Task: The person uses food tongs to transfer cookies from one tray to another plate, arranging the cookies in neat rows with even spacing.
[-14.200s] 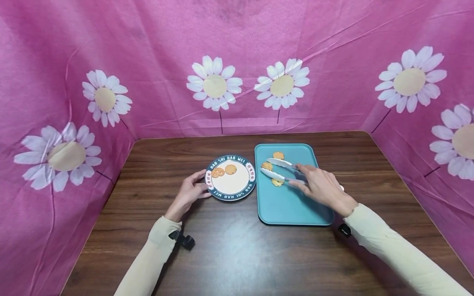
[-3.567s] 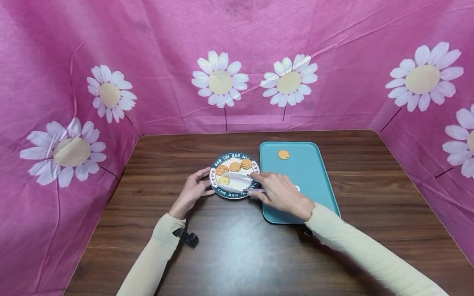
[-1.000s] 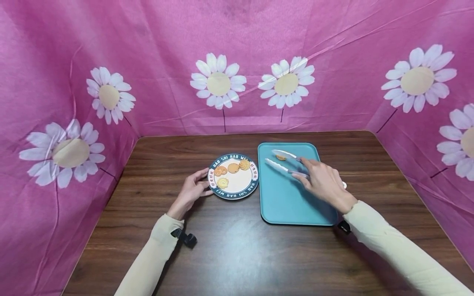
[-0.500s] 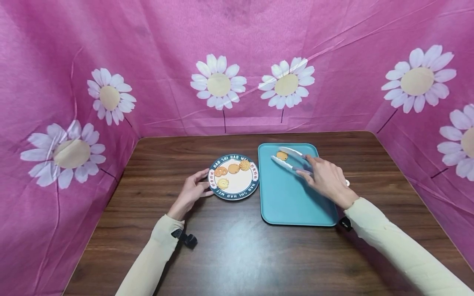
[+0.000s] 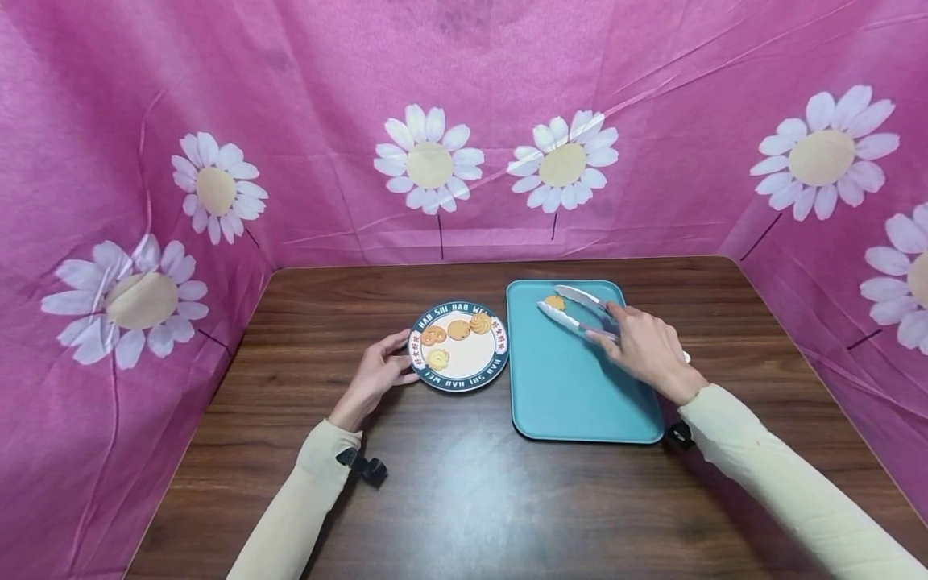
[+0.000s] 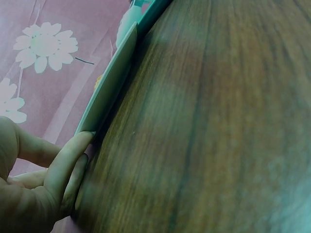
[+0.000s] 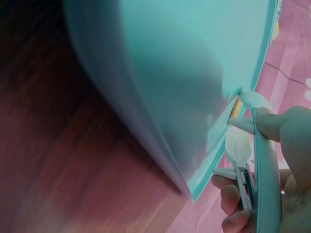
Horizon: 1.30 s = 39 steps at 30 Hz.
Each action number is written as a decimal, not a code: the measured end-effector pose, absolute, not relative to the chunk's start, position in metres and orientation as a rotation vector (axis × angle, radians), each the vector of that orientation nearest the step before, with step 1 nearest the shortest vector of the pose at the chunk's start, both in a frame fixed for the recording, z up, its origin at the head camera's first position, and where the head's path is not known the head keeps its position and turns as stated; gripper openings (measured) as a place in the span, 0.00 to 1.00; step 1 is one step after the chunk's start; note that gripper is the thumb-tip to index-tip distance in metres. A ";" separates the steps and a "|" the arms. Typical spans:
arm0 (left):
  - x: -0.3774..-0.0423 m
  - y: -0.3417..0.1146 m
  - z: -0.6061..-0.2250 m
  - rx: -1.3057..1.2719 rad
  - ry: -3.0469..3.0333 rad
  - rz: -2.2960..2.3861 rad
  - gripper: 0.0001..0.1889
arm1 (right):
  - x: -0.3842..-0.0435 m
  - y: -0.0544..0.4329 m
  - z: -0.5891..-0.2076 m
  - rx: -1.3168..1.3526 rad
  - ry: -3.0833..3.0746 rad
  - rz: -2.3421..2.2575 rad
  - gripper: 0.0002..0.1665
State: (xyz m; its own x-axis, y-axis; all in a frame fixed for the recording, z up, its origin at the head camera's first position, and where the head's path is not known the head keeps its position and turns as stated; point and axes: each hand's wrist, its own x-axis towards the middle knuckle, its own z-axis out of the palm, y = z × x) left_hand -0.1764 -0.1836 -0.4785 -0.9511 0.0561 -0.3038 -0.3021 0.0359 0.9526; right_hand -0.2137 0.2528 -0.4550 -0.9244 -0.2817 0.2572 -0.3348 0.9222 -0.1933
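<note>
In the head view my left hand (image 5: 371,377) holds the left rim of a round plate (image 5: 455,385) with a dark green lettered border. Four-part talk aside, several cookies lie on it: a pretzel-shaped one (image 5: 433,336), a round one (image 5: 459,330), a swirled one (image 5: 480,324) and a pale flower-shaped one (image 5: 437,359). My right hand (image 5: 645,346) grips a pair of tongs (image 5: 561,319) over the teal tray (image 5: 573,395). Its white tips are spread around a round cookie (image 5: 554,302) near the tray's far edge. The right wrist view shows that cookie (image 7: 235,108) edge-on by the tips.
A brown wood-grain table (image 5: 449,483) carries the plate and tray side by side, their edges close together. Pink cloth (image 5: 326,161) with printed daisies rises behind and at both sides. Each wrist wears a small black camera, such as the left one (image 5: 373,472).
The swirled and pale flower-shaped cookies went from tray to plate over the earlier frames. Lately the tongs moved right and slightly away, around the last tray cookie. My left hand stays put.
</note>
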 end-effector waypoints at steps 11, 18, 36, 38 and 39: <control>-0.177 -0.184 -0.480 -0.253 2.048 2.009 0.31 | -0.210 0.259 -0.456 0.439 -2.885 0.338 0.36; -0.179 -0.185 -0.482 -0.232 2.048 2.020 0.31 | -0.208 0.262 -0.456 0.439 -2.887 0.328 0.36; -0.177 -0.184 -0.479 -0.270 2.043 2.008 0.32 | -0.206 0.261 -0.459 0.465 -2.835 0.343 0.34; -0.177 -0.183 -0.479 -0.276 2.040 2.009 0.32 | -0.206 0.261 -0.459 0.464 -2.835 0.346 0.35; -0.177 -0.183 -0.479 -0.273 2.039 2.010 0.32 | -0.206 0.261 -0.459 0.465 -2.833 0.349 0.35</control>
State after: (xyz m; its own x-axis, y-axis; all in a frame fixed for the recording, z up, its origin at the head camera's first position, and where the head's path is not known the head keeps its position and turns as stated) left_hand -0.1769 -0.1835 -0.4785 -0.9471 0.0513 -0.3167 -0.3160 0.0227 0.9485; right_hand -0.2059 0.2611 -0.4594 -0.9180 -0.2806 0.2802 -0.3401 0.9204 -0.1928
